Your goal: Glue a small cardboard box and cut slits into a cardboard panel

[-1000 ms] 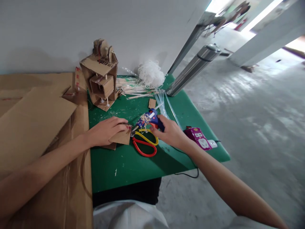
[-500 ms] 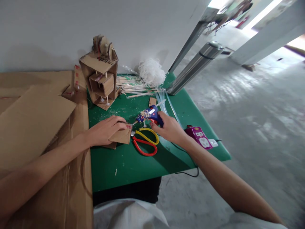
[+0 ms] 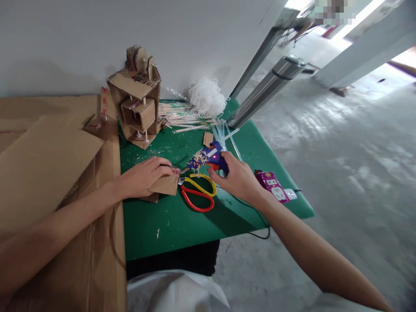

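My left hand [image 3: 145, 177] is closed on a small folded cardboard piece [image 3: 166, 185] just above the green table [image 3: 182, 234]. In my right hand [image 3: 238, 177] is a blue glue gun [image 3: 212, 155], its handle wrapped by my fingers and a small red light showing on its body. Bits of debris cling to the gun's front. Its nozzle points left, close to the upper right corner of the cardboard piece; whether it touches I cannot tell. Scissors [image 3: 199, 209] with one red and one yellow handle lie below the gun, their blades mostly hidden by the cardboard.
A cardboard model [image 3: 138, 104] stands at the back, beside bundled wooden sticks [image 3: 185, 116] and a heap of white rubber bands [image 3: 208, 99]. Clear glue sticks [image 3: 222, 132] lie near a steel cylinder [image 3: 266, 93]. A purple power strip [image 3: 273, 187] sits right; large cardboard sheets [image 3: 42, 169] cover the left.
The glue gun and my right hand have shifted slightly right, and the gun's body has tilted a little. My left hand and the cardboard piece stay in place.
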`<state>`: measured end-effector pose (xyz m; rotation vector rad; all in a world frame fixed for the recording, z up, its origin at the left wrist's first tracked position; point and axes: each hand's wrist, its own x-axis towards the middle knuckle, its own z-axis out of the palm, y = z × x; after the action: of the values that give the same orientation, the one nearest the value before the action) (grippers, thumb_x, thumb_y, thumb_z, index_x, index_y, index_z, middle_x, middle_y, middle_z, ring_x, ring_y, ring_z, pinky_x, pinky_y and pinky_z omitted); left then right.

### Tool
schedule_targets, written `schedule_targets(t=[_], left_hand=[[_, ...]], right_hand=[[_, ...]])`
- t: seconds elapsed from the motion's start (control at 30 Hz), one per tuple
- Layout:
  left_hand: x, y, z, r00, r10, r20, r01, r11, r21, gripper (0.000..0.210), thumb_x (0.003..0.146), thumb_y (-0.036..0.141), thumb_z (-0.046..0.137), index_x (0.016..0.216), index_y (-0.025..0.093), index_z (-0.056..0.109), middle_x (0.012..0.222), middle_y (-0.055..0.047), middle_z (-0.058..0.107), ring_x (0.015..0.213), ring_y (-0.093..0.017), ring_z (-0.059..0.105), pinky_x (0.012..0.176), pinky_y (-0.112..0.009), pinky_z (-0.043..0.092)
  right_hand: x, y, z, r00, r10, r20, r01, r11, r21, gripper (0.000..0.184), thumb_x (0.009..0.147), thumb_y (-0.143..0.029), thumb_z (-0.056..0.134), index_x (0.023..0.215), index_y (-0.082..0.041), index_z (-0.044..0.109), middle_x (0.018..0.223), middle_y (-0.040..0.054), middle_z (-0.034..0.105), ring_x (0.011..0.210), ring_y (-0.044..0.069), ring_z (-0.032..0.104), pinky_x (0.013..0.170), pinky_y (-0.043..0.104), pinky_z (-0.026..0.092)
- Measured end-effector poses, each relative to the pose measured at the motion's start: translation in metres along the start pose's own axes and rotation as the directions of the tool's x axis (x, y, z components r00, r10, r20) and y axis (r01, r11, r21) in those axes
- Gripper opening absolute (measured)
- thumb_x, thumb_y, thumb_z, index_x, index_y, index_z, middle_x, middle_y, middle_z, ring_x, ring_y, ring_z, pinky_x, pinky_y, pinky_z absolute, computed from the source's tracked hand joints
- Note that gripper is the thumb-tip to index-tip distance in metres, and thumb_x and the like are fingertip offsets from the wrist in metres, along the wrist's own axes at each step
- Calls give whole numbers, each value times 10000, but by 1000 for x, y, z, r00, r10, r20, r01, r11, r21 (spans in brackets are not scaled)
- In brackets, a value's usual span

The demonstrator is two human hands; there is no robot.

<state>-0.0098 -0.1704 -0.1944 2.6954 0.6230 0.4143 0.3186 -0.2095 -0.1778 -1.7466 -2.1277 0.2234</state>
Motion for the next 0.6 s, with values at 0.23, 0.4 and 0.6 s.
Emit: schedule_targets(t=[0.23,0.4,0.6], left_hand=[[0,0,1,1000,-5,-10,5,1000,5,680,770,149,804,1368,223,489,1421,-150,555,1293,-335,577,1061,-457,509],[1,0,1,999,-27,16,27,999,37,641,762,118,769,1334,219,498,1423,-149,555,1279,-338,585,1056,-466,509],[1,1,3,999,-49,4,49,998,45,649,750,75,756,1340,210,522,1420,-144,561,1290,-330,583,1059,-449,504]], right_hand=[[-9,-17,-15,982,-91,-164,51,971,-234,401,938,-505,582,1177,-183,596,1017,155,765,868,326,729,602,355,444],[-9,-32,-32,965,-216,-146,146,912,-383,321,988,-459,530,1132,-184,612,958,141,756,827,300,713,575,344,401],[-1,-54,-54,950,-309,-50,243,829,-503,302,1001,-410,553,1169,-169,627,924,141,729,794,286,666,565,346,356]])
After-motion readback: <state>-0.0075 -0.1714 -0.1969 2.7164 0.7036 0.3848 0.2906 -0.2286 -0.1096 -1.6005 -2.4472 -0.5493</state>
